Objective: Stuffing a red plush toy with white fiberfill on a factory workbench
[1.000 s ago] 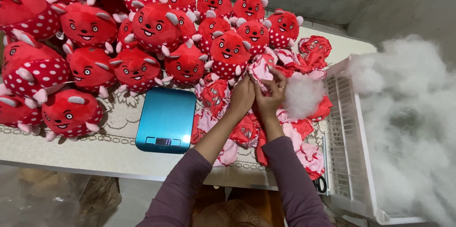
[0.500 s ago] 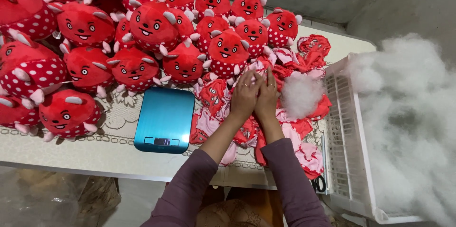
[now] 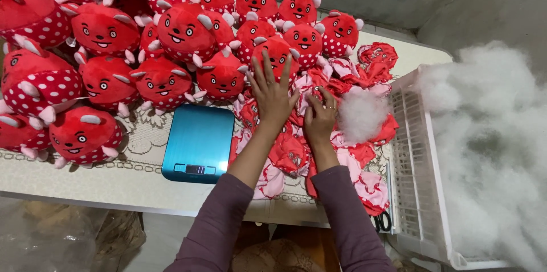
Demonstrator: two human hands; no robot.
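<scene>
Half a second ago both hands were pressed together over the pile of unstuffed plush skins; now they have parted. The left hand [image 3: 273, 92] has lifted away with its fingers spread wide and straight, released and grasping nothing, hovering just above the upper edge of the pile, near the closest stuffed red toy [image 3: 277, 54]. The right hand [image 3: 320, 118] has stayed low on the pile of flat red and pink plush skins [image 3: 296, 146], fingers curled down into the fabric; whether it actually pinches a skin or only presses on it cannot be told.

The pile lies just right of the blue kitchen scale [image 3: 198, 142], which sits on the table [image 3: 114, 183] with its lace-patterned cover. A clump of white stuffing fibre [image 3: 360, 113] rests on the pile's right side, just beside the right hand. Right of the pile stands a white plastic crate [image 3: 419, 192], touching the table edge, with a large heap of loose white filling [image 3: 490, 152] in and beyond it. Left of and behind the scale, many finished red plush toys with white dots and pale horns [image 3: 102, 33] crowd the table, faces upward.
</scene>
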